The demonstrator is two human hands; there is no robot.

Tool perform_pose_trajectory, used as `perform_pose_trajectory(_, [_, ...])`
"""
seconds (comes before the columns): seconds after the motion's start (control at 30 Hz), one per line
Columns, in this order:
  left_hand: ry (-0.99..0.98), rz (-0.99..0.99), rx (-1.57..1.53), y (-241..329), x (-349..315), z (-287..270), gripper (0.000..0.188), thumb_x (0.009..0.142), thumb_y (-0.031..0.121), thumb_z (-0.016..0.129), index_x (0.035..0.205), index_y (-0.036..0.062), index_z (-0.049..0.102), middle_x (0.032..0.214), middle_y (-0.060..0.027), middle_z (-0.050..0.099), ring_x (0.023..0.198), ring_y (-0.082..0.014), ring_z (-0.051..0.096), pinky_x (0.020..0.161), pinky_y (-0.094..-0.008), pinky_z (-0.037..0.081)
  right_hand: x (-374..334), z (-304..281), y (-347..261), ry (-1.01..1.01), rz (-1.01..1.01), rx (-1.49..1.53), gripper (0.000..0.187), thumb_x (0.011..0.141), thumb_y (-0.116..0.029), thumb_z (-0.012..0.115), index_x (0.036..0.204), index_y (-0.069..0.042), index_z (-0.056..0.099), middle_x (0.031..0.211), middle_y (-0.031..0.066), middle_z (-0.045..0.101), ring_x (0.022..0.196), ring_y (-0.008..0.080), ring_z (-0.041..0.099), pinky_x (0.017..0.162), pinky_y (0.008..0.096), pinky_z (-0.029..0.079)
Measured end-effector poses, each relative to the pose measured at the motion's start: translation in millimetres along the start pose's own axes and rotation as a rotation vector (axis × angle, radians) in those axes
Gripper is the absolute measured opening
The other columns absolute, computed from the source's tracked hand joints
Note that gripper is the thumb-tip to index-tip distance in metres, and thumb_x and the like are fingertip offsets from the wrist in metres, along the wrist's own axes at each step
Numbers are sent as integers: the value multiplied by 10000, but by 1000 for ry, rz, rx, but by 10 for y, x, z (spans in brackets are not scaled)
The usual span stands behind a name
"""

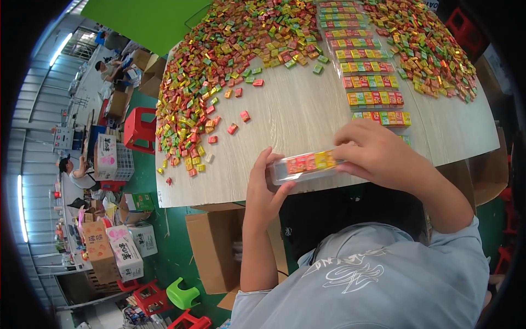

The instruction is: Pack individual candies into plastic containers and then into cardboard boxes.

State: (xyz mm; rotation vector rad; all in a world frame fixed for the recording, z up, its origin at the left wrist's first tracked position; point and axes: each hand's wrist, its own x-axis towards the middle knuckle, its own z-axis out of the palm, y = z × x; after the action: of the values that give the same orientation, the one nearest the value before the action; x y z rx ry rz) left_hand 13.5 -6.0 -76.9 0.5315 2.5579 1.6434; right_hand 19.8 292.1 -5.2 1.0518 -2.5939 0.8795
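Grey-blue short-sleeved shirt [416,279], white swirling print [353,274] (lettering [350,256] alongside), black legwear [329,219].

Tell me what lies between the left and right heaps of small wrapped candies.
In the head view, a column of candy-filled clear trays lies between the left heap and the right heap.

The left grip [264,185] holds a long, clear plastic tray [280,172] of small red and yellow packets [308,163], the right grip [366,149] at its other end, over the pale wood-grain counter [285,118].

Bright tube lights [61,50], bent edges, black corners
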Motion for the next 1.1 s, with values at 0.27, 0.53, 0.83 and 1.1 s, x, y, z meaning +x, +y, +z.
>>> perform_pose_trajectory(0.27, [249, 194, 337, -283, 632, -1005, 792, 998, 576, 502, 1468, -52, 393, 1490, -208, 452, 1440, -337, 371, 1207, -445, 244, -999, -302, 228, 167, 265, -157, 231, 778, -97, 780, 978, -47, 676, 1132, 144, 633, 1032, 366, 601, 874, 462, 501])
perform_pose_trajectory(0.53, [392, 208, 995, -912, 3370, -2421, 640, 1052, 458, 461, 1490, -2, 389, 1507, -227, 445, 1403, -405, 397, 1167, -474, 311, -1327, -195, 289, 143, 356, -390, 283, 783, -207, 747, 1046, -112, 703, 1143, 80, 648, 1054, 294, 609, 879, 477, 465])
perform_pose_trajectory(0.83, [188, -253, 816, -1482, 4365, -2451, 670, 1056, 571, 326, 1511, 99, 469, 1536, -168, 472, 1402, -385, 440, 1153, -492, 353, -1559, 141, 317, 226, 439, -424, 249, 834, -294, 732, 1042, -159, 715, 1180, 121, 566, 1024, 347, 575, 872, 494, 465])
perform_pose_trajectory(1.1, [199, 23, 1082, -1264, 3800, -2168, 568, 1040, 486, 422, 1416, 79, 546, 1517, -240, 453, 1353, -448, 462, 1114, -503, 375, -1453, 137, 415, 243, 435, -389, 323, 819, -263, 727, 1114, -138, 684, 1213, 141, 550, 1071, 362, 559, 904, 499, 458])
